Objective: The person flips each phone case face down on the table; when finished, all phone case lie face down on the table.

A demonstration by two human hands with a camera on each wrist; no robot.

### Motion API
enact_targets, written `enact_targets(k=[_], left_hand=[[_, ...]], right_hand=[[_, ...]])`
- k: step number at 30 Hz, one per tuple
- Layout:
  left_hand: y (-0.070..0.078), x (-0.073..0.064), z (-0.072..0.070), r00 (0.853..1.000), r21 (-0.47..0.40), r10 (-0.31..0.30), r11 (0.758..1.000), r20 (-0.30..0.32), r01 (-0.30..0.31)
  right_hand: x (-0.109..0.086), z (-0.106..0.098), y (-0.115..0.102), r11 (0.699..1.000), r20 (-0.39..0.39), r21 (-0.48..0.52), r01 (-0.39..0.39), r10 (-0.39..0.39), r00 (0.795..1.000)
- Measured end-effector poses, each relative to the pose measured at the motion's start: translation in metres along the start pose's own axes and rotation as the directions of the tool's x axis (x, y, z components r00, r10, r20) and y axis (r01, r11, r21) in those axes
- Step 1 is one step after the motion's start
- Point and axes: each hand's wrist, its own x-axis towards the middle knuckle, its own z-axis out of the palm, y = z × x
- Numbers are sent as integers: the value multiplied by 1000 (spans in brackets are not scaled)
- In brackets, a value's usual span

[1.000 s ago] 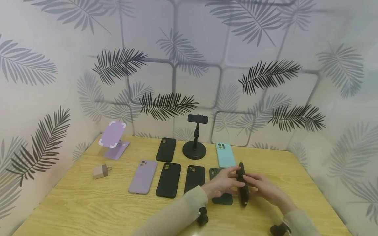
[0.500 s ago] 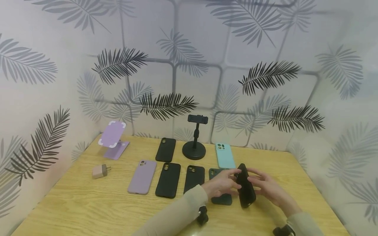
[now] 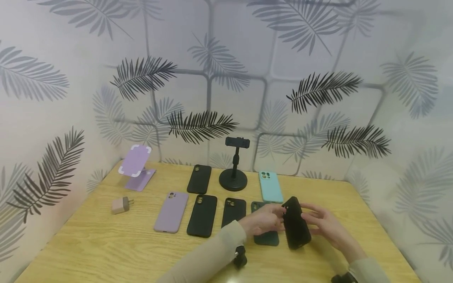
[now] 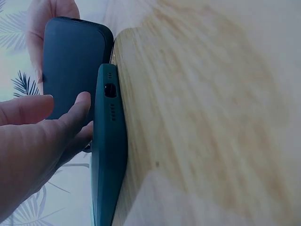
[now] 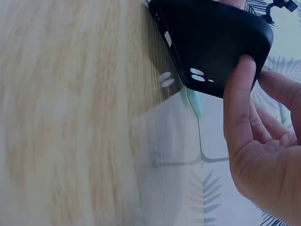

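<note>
My right hand (image 3: 327,228) holds an upright black phone case (image 3: 296,224) by its right side, just above the table. In the right wrist view my thumb presses on the black inner face and the fingers lie behind it; oval camera holes pierce one corner. My left hand (image 3: 263,220) is at the case's upper left edge, over a dark green phone case (image 3: 266,238) lying flat. Its fingers (image 4: 77,110) are extended and overlap the black case in the left wrist view; whether they touch it I cannot tell.
Black phone cases (image 3: 202,215), a lilac case (image 3: 171,212) and a light turquoise case (image 3: 271,187) lie on the wooden table (image 3: 106,247). A black phone stand (image 3: 232,180), a purple stand (image 3: 135,161) and a plug charger (image 3: 120,205) stand farther back and left.
The black phone case has turned from nearly edge-on to showing its broad face, and its lower end has swung right. My left fingers have drawn back from its face to its left edge.
</note>
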Motion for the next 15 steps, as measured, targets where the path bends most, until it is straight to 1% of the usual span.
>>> enact_targets(k=[4,9,12,15], left_hand=[[1,1,-2,1000,-6,-5,1000,-7,5],[-3,1,-6,1000,-11,-15,1000,-14,15],[-3,0,-8,1000,-14,-20,1000,-24,19],[-1,0,-9,999,-10,-25,1000,-37,24]], right_hand=[[-2,-3,1,1000,-28,-6,7,-7,1000],[-5,-5,6,1000,-18,-12,-9,9,1000],[-5,-6,10,997,-42,-62,-40,37,998],[-6,-5,10,988,-62,-147,-51,42,997]])
